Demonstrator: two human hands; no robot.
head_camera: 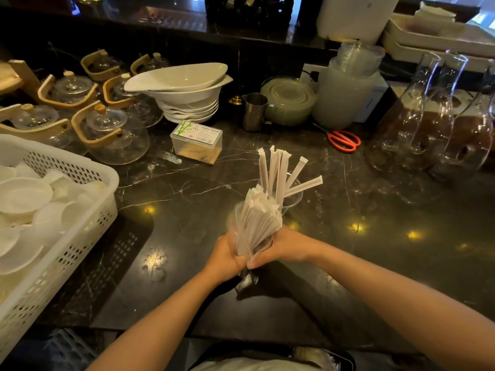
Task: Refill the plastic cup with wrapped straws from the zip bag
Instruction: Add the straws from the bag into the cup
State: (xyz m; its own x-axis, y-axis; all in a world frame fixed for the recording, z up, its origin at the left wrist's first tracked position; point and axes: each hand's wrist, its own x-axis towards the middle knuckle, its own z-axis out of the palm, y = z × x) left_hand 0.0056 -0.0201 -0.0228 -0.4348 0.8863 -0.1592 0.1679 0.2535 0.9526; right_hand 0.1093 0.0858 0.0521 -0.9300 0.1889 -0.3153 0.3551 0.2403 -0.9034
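The clear plastic cup (290,195) on the dark marble counter (375,236) already holds a few white paper-wrapped straws (278,172). Just in front of the cup, the left hand (227,257) and right hand (281,247) squeeze the clear zip bag (257,223) (still quite full), so most of the refill seems left.

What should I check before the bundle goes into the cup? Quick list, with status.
1. Both hands on the straw bundle: left hand and right hand wrap its lower end: ok.
2. Plastic cup upright just behind the bundle: ok.
3. Room in cup: a few wrapped straws fan out of it: cannot tell.
4. Bundle clear of the zip bag: film around it: not ok.
5. Scissors out of the path: ok.
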